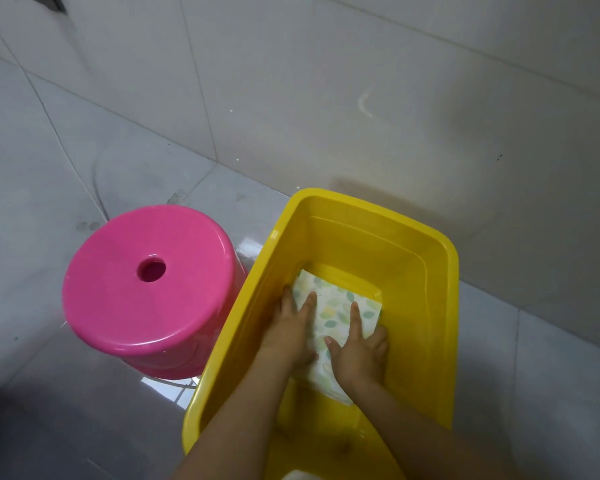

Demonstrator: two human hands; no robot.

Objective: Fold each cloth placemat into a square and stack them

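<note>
Both hands: left hand [290, 329], right hand [357, 355] pressing folded placemat [336, 315] flat in tub [430, 244].

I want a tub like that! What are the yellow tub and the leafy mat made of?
The yellow tub looks like glossy moulded plastic: smooth walls, rounded rim, shiny highlights. The leafy mat looks like soft matte cloth, lying flat with layered folded edges under both hands.
</note>
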